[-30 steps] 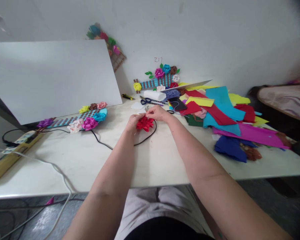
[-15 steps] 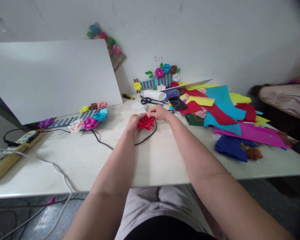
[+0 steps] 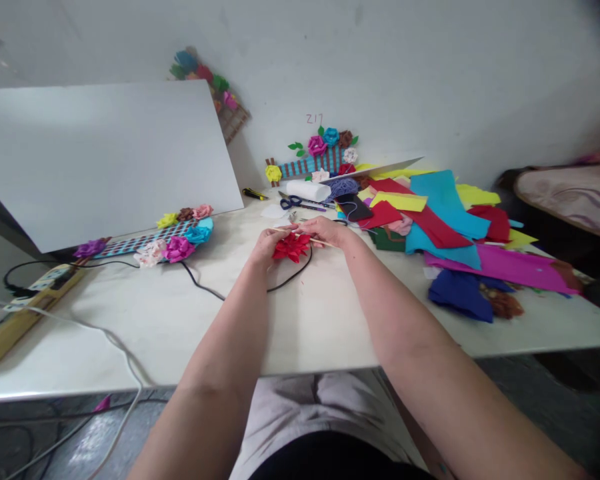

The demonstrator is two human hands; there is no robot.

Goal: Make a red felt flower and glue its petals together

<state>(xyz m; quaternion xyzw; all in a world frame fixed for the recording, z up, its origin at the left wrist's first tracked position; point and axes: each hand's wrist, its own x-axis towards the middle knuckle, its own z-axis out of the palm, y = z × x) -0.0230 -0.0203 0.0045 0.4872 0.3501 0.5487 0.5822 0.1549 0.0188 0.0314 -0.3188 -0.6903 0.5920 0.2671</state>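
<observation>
A red paper flower (image 3: 291, 247) with pointed petals is between my two hands, just above the table. My left hand (image 3: 269, 243) is closed on its left edge. A thin, pale wooden stick (image 3: 325, 243) runs slantwise across the top of the flower, and my right hand (image 3: 327, 230) grips it with bent fingers. The fingertips of both hands nearly meet behind the petals, so their exact hold is partly hidden. Blue-handled scissors (image 3: 291, 202) lie just beyond my hands, close to a white roll (image 3: 309, 191).
Left, a woven panel with paper flowers (image 3: 180, 248) lies before a white board (image 3: 105, 160). A black cable (image 3: 203, 287) curves across the table beneath my hands. Coloured paper sheets (image 3: 443, 207) are heaped at right. A power strip (image 3: 40, 293) sits at the left edge.
The thin wooden stick now shows across the flower in my right hand, where it was not visible before. My right hand has turned slightly; my left keeps the flower in place.
</observation>
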